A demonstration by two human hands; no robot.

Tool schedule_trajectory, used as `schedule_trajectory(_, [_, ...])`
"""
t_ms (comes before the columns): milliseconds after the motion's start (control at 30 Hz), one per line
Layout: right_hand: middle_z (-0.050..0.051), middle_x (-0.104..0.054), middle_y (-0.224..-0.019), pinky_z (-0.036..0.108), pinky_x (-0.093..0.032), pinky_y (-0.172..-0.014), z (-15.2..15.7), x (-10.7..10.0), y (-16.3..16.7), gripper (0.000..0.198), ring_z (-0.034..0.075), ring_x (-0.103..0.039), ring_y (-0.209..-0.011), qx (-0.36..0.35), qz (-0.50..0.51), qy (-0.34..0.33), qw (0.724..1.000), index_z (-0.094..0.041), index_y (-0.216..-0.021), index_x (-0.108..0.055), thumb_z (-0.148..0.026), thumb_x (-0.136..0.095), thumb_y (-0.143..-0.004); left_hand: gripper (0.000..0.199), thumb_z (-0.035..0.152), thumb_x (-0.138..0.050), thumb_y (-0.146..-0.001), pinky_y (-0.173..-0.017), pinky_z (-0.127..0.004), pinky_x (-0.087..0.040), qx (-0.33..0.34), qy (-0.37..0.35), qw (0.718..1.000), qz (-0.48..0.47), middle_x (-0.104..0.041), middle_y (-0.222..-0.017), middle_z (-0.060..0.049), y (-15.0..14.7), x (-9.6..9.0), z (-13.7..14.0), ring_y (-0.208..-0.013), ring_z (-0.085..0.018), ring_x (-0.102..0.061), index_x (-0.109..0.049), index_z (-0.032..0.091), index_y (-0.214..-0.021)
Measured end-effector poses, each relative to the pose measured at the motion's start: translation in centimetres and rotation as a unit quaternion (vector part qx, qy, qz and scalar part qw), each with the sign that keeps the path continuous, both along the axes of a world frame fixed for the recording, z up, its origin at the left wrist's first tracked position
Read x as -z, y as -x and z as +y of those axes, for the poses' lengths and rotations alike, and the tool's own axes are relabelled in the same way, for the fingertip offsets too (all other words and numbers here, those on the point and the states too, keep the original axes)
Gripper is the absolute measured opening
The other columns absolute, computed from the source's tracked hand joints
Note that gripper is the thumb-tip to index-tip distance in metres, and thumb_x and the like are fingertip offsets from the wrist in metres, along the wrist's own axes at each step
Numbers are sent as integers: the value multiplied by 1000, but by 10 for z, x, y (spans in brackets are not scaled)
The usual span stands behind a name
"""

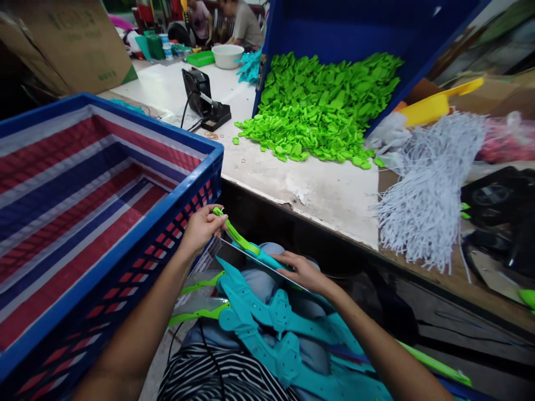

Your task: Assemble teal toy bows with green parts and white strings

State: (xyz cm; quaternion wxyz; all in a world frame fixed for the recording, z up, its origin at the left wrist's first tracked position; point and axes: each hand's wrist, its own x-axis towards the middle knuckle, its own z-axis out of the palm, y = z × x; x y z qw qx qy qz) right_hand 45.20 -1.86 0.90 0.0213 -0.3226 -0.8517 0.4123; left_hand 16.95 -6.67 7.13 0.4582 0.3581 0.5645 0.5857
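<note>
My left hand [204, 225] pinches the bright green tip of a plastic toy bow [242, 243] that has a turquoise middle. A taut white string [246, 255] runs along the bow from that tip toward my other hand. My right hand [304, 271] grips the turquoise part, its fingers laid over it; the thumb is hidden. Below, more turquoise toy bows [254, 328] with green limbs lie across my lap, partly covered by my right forearm.
A blue crate [217, 150] with a striped lining stands at left. On the white table [267, 178], green plastic pieces [321, 111] spill from a tilted blue bin [330, 28]. A small black fan [198, 89] and a bundle of white strings [432, 184] flank them. People sit far back.
</note>
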Motion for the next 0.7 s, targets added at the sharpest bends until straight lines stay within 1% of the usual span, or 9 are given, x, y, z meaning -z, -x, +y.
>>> schedule_trajectory(200, [6,-61,-94,30,-49,-80,-4,2,-3,44,19,-61,-86,9,11,-12,1000,-26,-129,-58,-41,-51,-87,42,40,-78,-57,-37,-19,-37,6,18,1000,-3,-60,-49,3,7,-10,-4,-34,-6,-43,-60,12,-84])
schedule_trajectory(300, [7,-65,-95,31,-49,-78,0,-8,6,40,20,-61,-85,19,35,-43,998,-25,-118,-66,-46,-53,-87,40,40,-77,-58,-37,-20,-36,11,18,1000,1,-61,-49,2,5,-12,-5,-34,-6,-43,-60,12,-82])
schedule_trajectory(367, [8,-66,-97,32,-50,-78,7,-22,26,37,19,-61,-85,49,102,-95,989,-23,-113,-68,-47,-51,-89,40,41,-77,-60,-37,-19,-36,20,16,1000,6,-61,-50,2,2,-13,-7,-34,-6,-44,-61,12,-83])
schedule_trajectory(433, [8,-65,-99,31,-50,-78,16,-38,57,35,17,-61,-83,71,184,-153,968,-23,-115,-66,-43,-50,-91,40,41,-76,-61,-37,-19,-35,32,15,999,12,-61,-50,2,0,-14,-10,-34,-6,-44,-62,12,-83])
schedule_trajectory(467, [7,-65,-99,31,-50,-78,21,-45,75,34,16,-60,-83,67,219,-175,958,-23,-117,-64,-40,-50,-91,40,41,-76,-61,-37,-19,-35,37,16,999,14,-61,-50,2,-1,-14,-11,-35,-7,-44,-62,12,-84])
schedule_trajectory(533, [6,-65,-97,30,-50,-77,31,-56,109,32,16,-60,-82,34,267,-207,941,-23,-116,-64,-37,-53,-91,41,42,-77,-61,-38,-20,-35,42,19,999,16,-60,-50,2,-2,-17,-13,-35,-7,-45,-62,12,-85])
schedule_trajectory(600, [6,-66,-91,30,-50,-75,40,-64,134,26,16,-60,-81,-12,297,-218,929,-21,-107,-68,-35,-54,-90,42,42,-77,-61,-38,-20,-36,44,21,999,18,-60,-49,3,-2,-19,-16,-36,-7,-45,-62,12,-85])
schedule_trajectory(700, [5,-67,-83,29,-49,-71,47,-71,151,23,16,-60,-78,-62,325,-212,920,-20,-88,-70,-34,-52,-91,44,43,-76,-61,-38,-20,-36,49,23,998,19,-60,-50,3,0,-20,-18,-36,-7,-44,-61,12,-87])
